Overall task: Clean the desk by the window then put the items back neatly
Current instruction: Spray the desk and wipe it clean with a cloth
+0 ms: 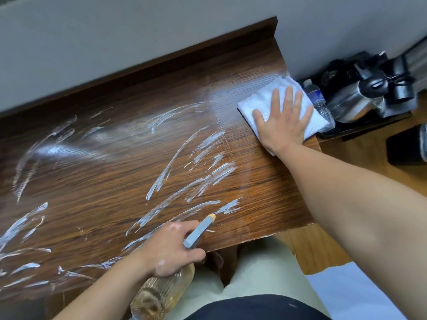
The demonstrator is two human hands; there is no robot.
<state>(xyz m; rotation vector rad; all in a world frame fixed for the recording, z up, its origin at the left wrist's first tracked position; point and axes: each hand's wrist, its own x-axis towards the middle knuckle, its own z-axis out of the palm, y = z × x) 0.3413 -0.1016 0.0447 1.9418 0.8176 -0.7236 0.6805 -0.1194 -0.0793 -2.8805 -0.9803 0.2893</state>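
The dark wooden desk (129,172) fills the view, streaked with white foam smears across its left and middle. A folded white cloth (261,101) lies at the desk's far right end. My right hand (283,121) presses flat on it, fingers spread and straight. My left hand (172,249) grips the neck of a ribbed amber spray bottle (159,294) at the near edge. The bottle's grey nozzle (200,230) points over the desk towards the right.
To the right of the desk, a black tray (365,128) on the floor holds a steel kettle (355,100), a plastic water bottle (320,103) and dark cups. A black box (404,148) stands nearby. A grey wall runs behind the desk.
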